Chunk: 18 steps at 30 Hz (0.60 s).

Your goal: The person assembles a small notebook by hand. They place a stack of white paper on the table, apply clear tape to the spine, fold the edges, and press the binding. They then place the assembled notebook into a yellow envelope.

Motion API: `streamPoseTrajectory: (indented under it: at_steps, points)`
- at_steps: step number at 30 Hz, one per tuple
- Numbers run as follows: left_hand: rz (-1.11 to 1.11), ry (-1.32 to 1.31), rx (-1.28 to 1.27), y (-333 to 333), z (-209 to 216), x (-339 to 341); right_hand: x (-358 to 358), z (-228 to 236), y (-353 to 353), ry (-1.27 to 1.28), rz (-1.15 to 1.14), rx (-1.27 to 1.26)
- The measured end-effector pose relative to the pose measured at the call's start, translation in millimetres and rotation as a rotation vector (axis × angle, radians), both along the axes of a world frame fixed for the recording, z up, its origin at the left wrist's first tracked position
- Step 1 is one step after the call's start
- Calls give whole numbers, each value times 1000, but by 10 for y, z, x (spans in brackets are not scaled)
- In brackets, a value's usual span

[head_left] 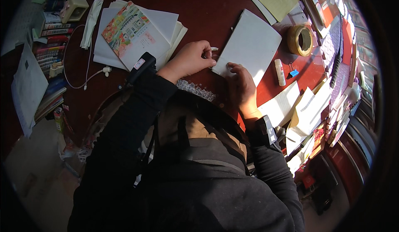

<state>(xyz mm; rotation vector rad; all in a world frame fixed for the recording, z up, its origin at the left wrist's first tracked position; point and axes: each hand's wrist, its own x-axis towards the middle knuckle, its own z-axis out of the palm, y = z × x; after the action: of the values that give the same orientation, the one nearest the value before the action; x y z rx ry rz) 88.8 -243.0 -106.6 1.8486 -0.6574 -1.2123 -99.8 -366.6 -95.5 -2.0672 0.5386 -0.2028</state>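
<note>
A white-covered book or thick booklet (252, 39) lies at a slant on the dark red table. By its near left corner, my left hand (189, 61) is closed in a pinch. A small white end (214, 49) shows beside those fingers, but what they hold is too small to name. Curled over the book's near edge, my right hand (244, 86) presses its fingertips on the cover; its lower fingers are in shadow. Just in front of my body, small whitish scraps (195, 90) lie heaped at the table edge.
Left of my hands are a colourful illustrated booklet (129, 30) on loose papers and a white cable (86, 80). To the right are a tape roll (300, 41), a glue stick (279, 72) and a blue binder clip (294, 72). Books (52, 45) are stacked far left; papers (301, 115) crowd the right.
</note>
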Motion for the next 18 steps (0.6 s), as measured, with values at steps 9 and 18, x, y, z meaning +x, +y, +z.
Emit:
streamPoseTrajectory:
  at_steps: [9, 18]
  points:
    - [3, -97, 5, -16, -4, -43, 10, -20, -20, -21, 19, -23]
    - [47, -93, -1, -10, 3, -40, 28, 19, -43, -45, 63, -99]
